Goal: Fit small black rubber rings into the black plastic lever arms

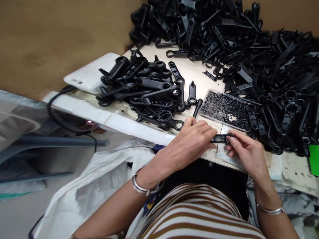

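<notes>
Near the table's front edge, my left hand (193, 137) is closed around one end of a black plastic part (220, 138). A dark rod-like piece (198, 107) rises beside its thumb and index finger. My right hand (245, 149) pinches the ring end of the same black part, fingertips at the ring. Anything small between those fingertips is hidden. Just behind the hands is a clear shallow tray (204, 114) holding many tiny dark screws or pins. One ring-ended black piece (192, 93) lies on the table left of the tray.
A pile of black handle-like parts (149, 86) lies at left, against a white box (92, 74) with a black cable (51, 111). Larger heaps of black parts (189, 30) fill the back and right. A green item (314, 159) is at the right edge.
</notes>
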Available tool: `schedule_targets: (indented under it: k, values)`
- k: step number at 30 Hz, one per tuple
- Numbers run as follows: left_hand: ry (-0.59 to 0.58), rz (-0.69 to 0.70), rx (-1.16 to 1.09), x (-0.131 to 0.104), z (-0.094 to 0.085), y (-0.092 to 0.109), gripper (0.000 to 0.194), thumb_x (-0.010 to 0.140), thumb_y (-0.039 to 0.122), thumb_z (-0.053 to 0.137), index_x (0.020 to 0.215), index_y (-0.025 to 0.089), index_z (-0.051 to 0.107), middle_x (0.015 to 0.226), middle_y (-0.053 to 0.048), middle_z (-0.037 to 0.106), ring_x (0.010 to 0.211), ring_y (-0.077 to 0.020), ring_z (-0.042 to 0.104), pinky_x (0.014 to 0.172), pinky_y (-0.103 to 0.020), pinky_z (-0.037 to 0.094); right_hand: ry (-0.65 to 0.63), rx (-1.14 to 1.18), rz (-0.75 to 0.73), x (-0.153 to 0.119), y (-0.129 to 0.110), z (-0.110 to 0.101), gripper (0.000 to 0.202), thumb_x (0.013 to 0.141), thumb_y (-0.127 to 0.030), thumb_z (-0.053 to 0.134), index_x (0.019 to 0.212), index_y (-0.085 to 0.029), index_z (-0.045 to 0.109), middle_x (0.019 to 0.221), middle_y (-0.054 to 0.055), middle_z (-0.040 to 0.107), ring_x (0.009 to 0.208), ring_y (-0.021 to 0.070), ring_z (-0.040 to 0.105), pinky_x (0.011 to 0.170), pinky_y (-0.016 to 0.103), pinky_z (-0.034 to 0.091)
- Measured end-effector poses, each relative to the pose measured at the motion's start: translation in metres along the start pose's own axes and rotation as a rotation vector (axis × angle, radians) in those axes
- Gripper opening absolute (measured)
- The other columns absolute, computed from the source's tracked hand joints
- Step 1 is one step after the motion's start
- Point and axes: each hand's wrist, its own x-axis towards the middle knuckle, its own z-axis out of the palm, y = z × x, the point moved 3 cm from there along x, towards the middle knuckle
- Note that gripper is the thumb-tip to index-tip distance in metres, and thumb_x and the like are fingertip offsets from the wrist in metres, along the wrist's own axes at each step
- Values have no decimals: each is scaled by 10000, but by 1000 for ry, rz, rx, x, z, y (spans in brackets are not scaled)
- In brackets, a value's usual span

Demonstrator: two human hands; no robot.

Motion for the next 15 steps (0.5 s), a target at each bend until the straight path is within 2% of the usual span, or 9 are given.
schedule_targets:
  k: [4, 8, 10, 13, 15]
  values:
    - [-56, -16, 4, -5, 7, 2, 95, 906, 217, 626, 964, 141, 623, 845, -28, 659, 836, -188, 565, 786, -330, 315, -5, -10, 26, -2, 2, -3, 470, 781, -458, 714, 1121, -134, 700, 643, 23, 696, 496, 124, 609, 532, 275, 545]
    - [-94, -14, 8, -3, 10, 3, 63, 909, 198, 614, 930, 141, 631, 812, -22, 644, 795, -181, 560, 782, -320, 335, -13, -116, -16, -4, 4, -8, 425, 815, -441, 679, 1124, -151, 706, 685, 32, 707, 507, 126, 612, 534, 274, 552]
    - [-113, -16, 2, -2, 10, 2, 60, 914, 199, 605, 919, 143, 628, 818, -22, 640, 800, -182, 560, 786, -320, 343, -7, -188, -56, -6, 4, -12, 373, 840, -426, 652, 1107, -173, 715, 805, 54, 724, 528, 123, 617, 525, 267, 552]
    - [-134, -16, -2, -1, 9, 3, 78, 919, 215, 599, 882, 147, 615, 823, -23, 633, 816, -188, 560, 785, -324, 351, -8, -271, -140, -9, 3, -18, 293, 884, -398, 604, 1077, -211, 719, 1100, 87, 685, 629, 128, 647, 529, 259, 558]
    - [-147, -15, 0, 0, 9, 4, 107, 919, 233, 600, 851, 150, 605, 818, -24, 627, 818, -193, 560, 777, -329, 355, -9, -346, -220, -11, 1, -22, 251, 904, -368, 584, 1055, -219, 720, 1151, 86, 654, 724, 145, 658, 575, 263, 563]
